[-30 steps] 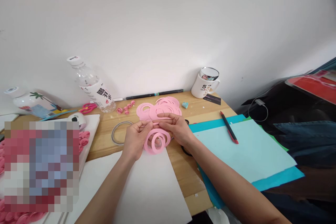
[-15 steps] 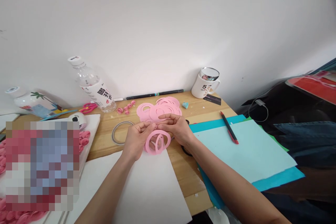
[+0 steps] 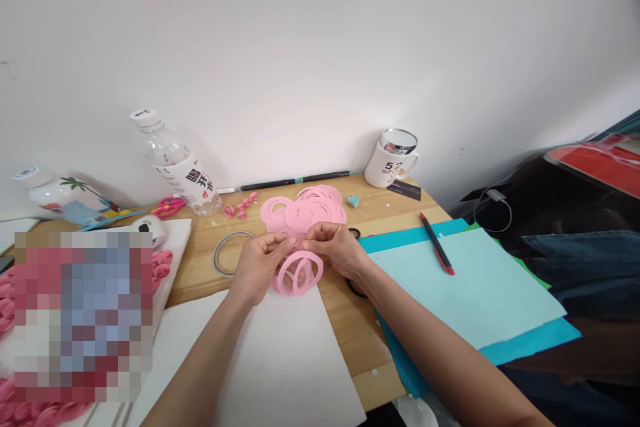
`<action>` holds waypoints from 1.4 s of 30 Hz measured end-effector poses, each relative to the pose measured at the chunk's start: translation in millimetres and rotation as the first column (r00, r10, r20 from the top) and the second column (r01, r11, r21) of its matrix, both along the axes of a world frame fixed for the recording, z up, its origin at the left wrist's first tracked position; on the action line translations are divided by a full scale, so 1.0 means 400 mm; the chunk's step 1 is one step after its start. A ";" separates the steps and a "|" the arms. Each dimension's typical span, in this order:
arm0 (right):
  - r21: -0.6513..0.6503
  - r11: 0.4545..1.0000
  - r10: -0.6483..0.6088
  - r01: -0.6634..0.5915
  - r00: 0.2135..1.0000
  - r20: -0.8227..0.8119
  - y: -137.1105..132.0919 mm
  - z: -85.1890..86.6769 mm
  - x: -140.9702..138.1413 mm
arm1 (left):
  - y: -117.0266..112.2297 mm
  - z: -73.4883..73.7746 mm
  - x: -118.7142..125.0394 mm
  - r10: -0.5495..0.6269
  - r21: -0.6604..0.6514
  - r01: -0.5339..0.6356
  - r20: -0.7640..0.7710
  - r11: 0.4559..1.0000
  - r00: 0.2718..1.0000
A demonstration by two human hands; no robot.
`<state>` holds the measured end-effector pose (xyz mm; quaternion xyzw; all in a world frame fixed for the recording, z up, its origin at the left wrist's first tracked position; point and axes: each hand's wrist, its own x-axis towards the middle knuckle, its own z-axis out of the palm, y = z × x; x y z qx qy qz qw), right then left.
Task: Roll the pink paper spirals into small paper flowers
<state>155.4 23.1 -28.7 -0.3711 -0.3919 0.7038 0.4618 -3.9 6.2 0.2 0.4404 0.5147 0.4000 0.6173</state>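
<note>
A pink paper spiral [image 3: 299, 290] hangs in loops from my fingers, over the top of a white sheet [image 3: 285, 353]. My left hand [image 3: 257, 263] pinches it between thumb and forefinger. From the other side my right hand [image 3: 336, 248] pinches the strip too, its fingers curled and fingertips close to the left ones. The exact bit between the fingertips is too small to make out. Just behind the hands lies a pile of flat pink paper spirals [image 3: 313, 210]. Several small rolled pink paper roses [image 3: 243, 205] sit to the left of that pile.
Left: a roll of tape [image 3: 220, 255], a water bottle [image 3: 187, 177], pink scissors [image 3: 169, 206] and a board with pink roses [image 3: 163, 263]. Right: a black-handled tool [image 3: 356, 288] partly under my wrist, pale blue paper [image 3: 465, 280], a pen [image 3: 437, 243] and a mug [image 3: 387, 163].
My right hand's fingers have curled in more and shifted slightly at the strip. The hanging loops have swung a little. My left hand stays nearly in place.
</note>
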 end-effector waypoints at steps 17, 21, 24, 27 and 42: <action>-0.136 0.991 0.011 -0.010 1.000 0.008 0.009 -0.010 0.010 | 0.003 0.000 -0.002 0.026 -0.027 -0.025 0.038 0.999 0.999; -0.130 0.989 0.070 -0.068 0.998 0.011 0.009 -0.002 0.015 | 0.002 0.002 -0.005 0.026 -0.025 -0.026 0.022 0.999 0.999; -0.102 0.994 0.054 -0.049 0.997 0.052 0.010 -0.006 0.017 | 0.002 0.001 -0.006 0.032 -0.027 -0.032 0.014 0.999 0.999; -0.097 0.995 0.033 -0.028 0.998 0.056 0.011 -0.012 0.017 | 0.002 0.002 -0.006 0.034 -0.037 -0.034 0.007 0.999 0.999; -0.043 0.998 0.043 -0.041 0.998 0.041 0.006 -0.009 0.008 | -0.001 -0.005 -0.003 -0.018 0.008 0.018 -0.016 1.000 1.000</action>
